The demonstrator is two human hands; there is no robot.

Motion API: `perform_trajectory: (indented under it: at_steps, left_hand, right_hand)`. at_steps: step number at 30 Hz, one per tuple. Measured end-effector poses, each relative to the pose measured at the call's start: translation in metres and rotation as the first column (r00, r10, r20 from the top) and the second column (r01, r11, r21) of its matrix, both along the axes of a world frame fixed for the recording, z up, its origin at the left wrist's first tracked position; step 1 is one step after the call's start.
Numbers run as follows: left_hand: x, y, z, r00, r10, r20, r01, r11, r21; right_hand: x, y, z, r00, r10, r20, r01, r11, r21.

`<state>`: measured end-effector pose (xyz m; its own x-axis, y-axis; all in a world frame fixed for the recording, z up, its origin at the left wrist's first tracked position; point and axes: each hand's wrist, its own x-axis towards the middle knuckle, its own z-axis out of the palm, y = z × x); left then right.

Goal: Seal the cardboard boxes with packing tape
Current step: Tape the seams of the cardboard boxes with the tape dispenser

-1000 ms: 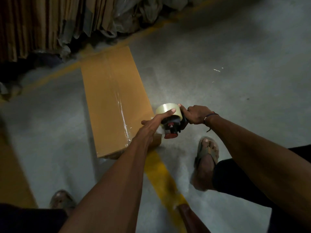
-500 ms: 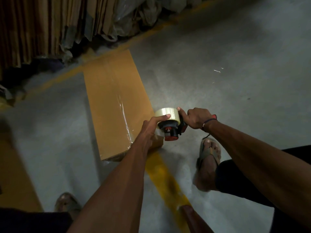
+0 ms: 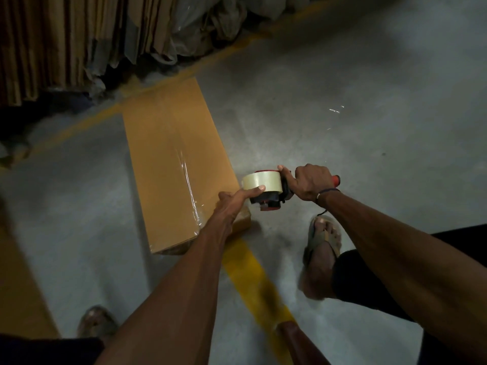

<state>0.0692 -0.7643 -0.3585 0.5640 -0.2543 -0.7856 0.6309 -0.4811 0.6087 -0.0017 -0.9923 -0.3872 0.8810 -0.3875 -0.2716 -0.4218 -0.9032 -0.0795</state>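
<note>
A long brown cardboard box (image 3: pixel 168 159) lies on the grey floor, with a shiny strip of clear tape (image 3: pixel 188 185) running down its top seam. Just off the box's near right corner I hold a red and black tape dispenser (image 3: pixel 271 201) carrying a clear tape roll (image 3: pixel 262 181). My right hand (image 3: pixel 312 181) grips the dispenser's red handle. My left hand (image 3: pixel 233 204) reaches in from the left, its thumb pressed on the front of the roll and its other fingers hidden behind it.
Flattened cardboard sheets (image 3: pixel 52 43) and plastic bags (image 3: pixel 210 25) stand stacked along the back. A yellow floor line (image 3: pixel 253 275) runs under my arms. My sandalled feet (image 3: pixel 322 241) stand right of the box, with another cardboard piece (image 3: pixel 18 280) at the left edge.
The dispenser has turned so the roll faces up and left and the red handle end shows past my right hand. The view has shifted slightly; the box has not moved.
</note>
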Motion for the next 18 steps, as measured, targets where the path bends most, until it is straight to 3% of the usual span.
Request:
perform_trajectory:
  at_steps: [6,11,18]
  left_hand:
    - [0.015,0.005,-0.005,0.988,-0.066,-0.142,0.074,0.996,0.053]
    - [0.03,0.005,-0.008,0.963,-0.199,-0.183,0.232,0.957,0.177]
    - [0.04,0.005,-0.026,0.915,-0.402,-0.039,0.388,0.846,0.366]
  right_hand:
    - [-0.012,-0.002,-0.024,0.967,-0.249,0.051,0.25,0.968,-0.011]
    - [-0.02,0.021,-0.074,0.92,-0.387,-0.055,0.39,0.899,0.199]
    - [-0.025,0.054,-0.121,0.896,-0.418,-0.15,0.444,0.822,0.357]
